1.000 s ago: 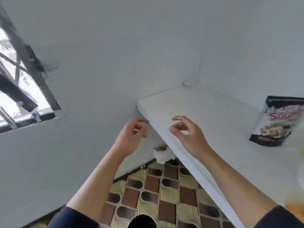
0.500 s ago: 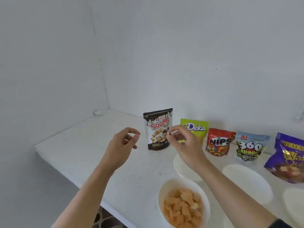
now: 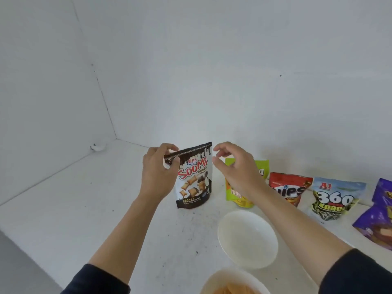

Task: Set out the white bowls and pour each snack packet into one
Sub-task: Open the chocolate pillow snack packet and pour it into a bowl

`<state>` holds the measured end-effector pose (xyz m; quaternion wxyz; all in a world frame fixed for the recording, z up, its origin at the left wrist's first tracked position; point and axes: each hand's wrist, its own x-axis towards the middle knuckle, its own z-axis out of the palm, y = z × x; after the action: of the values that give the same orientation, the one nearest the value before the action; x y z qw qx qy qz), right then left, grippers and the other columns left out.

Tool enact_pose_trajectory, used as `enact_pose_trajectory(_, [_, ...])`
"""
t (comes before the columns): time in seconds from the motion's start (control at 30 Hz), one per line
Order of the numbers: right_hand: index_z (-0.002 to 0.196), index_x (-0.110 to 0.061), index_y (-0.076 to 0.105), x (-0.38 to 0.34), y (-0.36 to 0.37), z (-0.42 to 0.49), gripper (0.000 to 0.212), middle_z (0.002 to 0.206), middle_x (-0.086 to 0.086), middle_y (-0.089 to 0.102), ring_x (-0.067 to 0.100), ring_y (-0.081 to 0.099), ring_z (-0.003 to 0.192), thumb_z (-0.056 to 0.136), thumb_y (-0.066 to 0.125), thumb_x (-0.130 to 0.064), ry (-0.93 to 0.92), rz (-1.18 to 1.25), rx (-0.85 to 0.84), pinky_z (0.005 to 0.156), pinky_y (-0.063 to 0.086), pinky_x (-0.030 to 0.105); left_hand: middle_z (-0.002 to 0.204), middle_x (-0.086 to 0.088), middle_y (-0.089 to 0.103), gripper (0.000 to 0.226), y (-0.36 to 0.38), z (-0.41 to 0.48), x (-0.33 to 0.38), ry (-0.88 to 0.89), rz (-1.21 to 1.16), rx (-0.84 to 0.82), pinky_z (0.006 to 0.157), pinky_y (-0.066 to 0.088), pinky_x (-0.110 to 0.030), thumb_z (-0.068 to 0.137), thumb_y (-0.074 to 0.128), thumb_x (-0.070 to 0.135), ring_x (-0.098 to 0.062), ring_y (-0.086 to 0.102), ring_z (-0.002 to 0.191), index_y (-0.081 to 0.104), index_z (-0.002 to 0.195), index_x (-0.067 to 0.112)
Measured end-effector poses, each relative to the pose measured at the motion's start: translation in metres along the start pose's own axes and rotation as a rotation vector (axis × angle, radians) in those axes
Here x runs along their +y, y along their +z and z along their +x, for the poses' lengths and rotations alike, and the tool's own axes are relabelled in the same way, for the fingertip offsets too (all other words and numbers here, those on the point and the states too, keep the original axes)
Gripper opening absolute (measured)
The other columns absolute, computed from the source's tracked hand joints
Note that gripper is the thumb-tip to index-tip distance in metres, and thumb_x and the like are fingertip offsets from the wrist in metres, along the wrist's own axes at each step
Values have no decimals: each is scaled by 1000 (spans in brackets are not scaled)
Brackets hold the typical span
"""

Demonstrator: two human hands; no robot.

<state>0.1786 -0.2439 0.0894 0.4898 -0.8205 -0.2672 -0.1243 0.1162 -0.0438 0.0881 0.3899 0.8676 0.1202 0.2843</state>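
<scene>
A black and white Soomi packet (image 3: 194,179) stands upright on the white counter (image 3: 63,200). My left hand (image 3: 158,172) pinches its top left corner between thumb and fingers. My right hand (image 3: 235,168) hovers just right of the packet's top right corner, fingers curved, holding nothing. An empty white bowl (image 3: 248,238) lies in front of the packets. A second white bowl (image 3: 231,282) with orange snacks shows at the bottom edge.
Along the wall stand a green Deka packet (image 3: 239,198), a red Nips packet (image 3: 290,187), a 360 Kuaci packet (image 3: 333,198) and a purple packet (image 3: 377,215). The counter's front edge runs at the lower left. Walls meet in a corner at the back left.
The view swung from the counter's left end and floor to the packets. Both hands moved forward to the Soomi packet, and my left hand took hold of its top corner.
</scene>
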Motion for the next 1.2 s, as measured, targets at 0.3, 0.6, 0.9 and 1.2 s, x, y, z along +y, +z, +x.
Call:
enact_pose_trajectory(0.3, [141, -28, 51, 35, 59, 87, 45, 143, -5, 51, 13, 33, 139, 97, 61, -31, 64, -242, -169, 104, 26, 20, 112, -3, 65, 14, 34, 74, -49, -146, 31, -314, 70, 56, -27, 103, 56, 28, -18, 66, 97, 54, 117, 29])
enact_pose_trajectory(0.6, [104, -25, 63, 43, 71, 73, 7, 95, -2, 54, 15, 41, 101, 98, 62, -21, 38, -324, -116, 73, 31, 11, 105, -2, 73, 4, 25, 66, -60, -130, -83, -434, 60, 48, -15, 108, 47, 23, -8, 68, 84, 50, 108, 20])
enact_pose_trajectory(0.9, [107, -26, 61, -1, 49, 9, 10, 93, -3, 55, 15, 48, 95, 98, 61, -22, -121, -264, -88, 77, 43, 30, 99, 3, 73, 9, -36, 13, -36, -55, -1, -430, 72, 58, -35, 105, 50, 31, -16, 68, 90, 56, 98, 30])
enact_pose_trajectory(1.2, [105, -28, 65, -15, 56, -55, 12, 93, -7, 55, 13, 50, 94, 95, 65, -21, -184, -246, -97, 81, 46, 37, 89, 12, 73, 24, -66, -57, -40, 27, 106, -309, 57, 46, -8, 101, 60, 19, -8, 68, 79, 65, 95, 42])
